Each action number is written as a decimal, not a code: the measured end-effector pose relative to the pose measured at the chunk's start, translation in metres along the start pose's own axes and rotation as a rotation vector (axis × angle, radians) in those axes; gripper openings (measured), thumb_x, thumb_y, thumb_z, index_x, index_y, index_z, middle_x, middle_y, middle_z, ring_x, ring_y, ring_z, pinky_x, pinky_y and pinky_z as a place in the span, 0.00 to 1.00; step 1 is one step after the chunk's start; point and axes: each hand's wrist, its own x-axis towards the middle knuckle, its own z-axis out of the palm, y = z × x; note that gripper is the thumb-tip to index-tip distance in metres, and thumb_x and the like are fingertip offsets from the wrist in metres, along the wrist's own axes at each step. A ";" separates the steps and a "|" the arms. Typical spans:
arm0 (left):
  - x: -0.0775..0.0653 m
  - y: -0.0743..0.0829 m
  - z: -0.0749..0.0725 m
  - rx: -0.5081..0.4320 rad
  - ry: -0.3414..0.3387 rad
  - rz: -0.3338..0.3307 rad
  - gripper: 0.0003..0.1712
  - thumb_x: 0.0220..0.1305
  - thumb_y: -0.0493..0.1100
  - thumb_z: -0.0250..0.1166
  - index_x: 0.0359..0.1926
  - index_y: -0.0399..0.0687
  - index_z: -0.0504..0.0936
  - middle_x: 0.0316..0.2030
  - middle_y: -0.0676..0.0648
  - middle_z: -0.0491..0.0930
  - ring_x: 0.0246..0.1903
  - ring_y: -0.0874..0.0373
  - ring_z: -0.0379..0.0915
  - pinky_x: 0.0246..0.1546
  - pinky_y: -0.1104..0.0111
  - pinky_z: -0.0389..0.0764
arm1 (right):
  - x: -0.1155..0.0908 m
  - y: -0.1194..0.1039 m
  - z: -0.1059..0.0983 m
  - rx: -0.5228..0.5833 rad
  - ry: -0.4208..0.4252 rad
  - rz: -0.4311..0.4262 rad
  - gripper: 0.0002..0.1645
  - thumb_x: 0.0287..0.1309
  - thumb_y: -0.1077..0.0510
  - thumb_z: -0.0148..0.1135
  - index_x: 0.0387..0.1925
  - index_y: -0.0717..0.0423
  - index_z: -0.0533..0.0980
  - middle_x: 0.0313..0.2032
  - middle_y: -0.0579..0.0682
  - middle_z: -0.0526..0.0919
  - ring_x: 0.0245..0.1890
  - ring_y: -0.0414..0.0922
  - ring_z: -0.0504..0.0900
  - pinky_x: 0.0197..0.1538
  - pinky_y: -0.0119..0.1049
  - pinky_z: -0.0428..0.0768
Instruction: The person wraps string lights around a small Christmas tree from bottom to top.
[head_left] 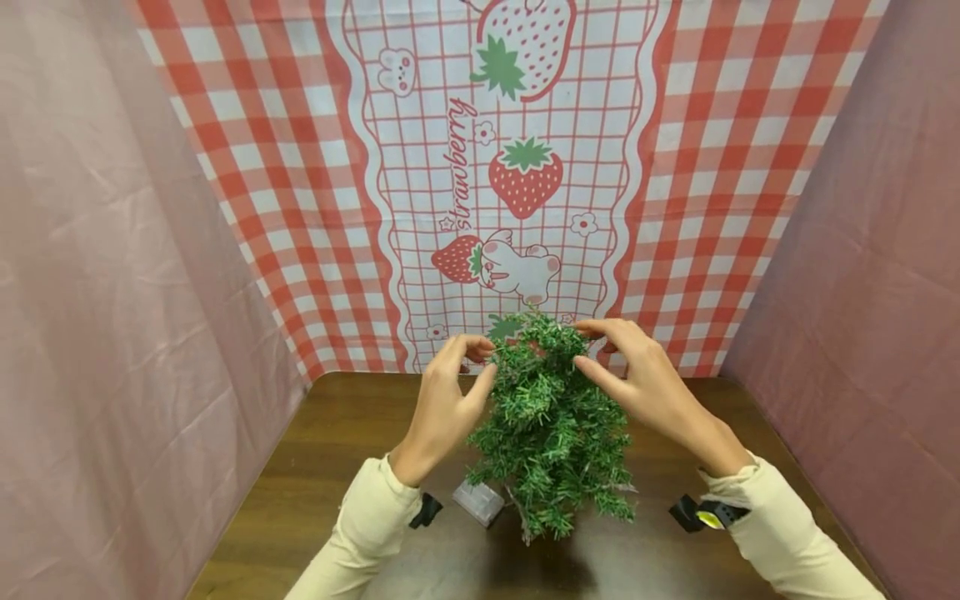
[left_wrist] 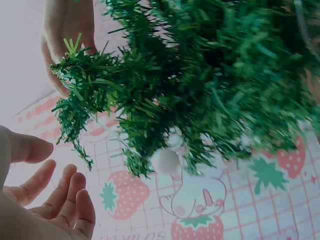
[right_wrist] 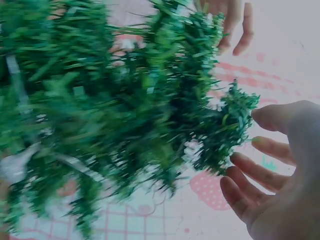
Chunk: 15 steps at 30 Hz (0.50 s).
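Observation:
A small artificial Christmas tree with green tinsel-like needles stands on the table between both hands. Beside its top left is the left hand, fingers loosely bent and thumb apart; the left wrist view shows a gap between this hand and the branches. At the upper right, the right hand has its fingers spread, and in the right wrist view its thumb and fingertips reach the tip of a branch, though contact is hard to tell. A thin pale wire and a white ball hang among the needles.
On the brown wooden table, a small clear plastic box lies left of the tree's base. Behind stands a red-and-white checked strawberry cloth. Pink curtains close off both sides. Dark straps circle both wrists.

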 end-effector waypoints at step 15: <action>-0.048 -0.013 -0.019 0.192 -0.039 0.023 0.17 0.65 0.35 0.66 0.54 0.45 0.77 0.50 0.48 0.77 0.53 0.55 0.72 0.53 0.58 0.74 | -0.114 0.024 0.005 -0.146 0.072 0.068 0.33 0.55 0.66 0.70 0.64 0.54 0.74 0.56 0.52 0.77 0.57 0.48 0.70 0.59 0.25 0.60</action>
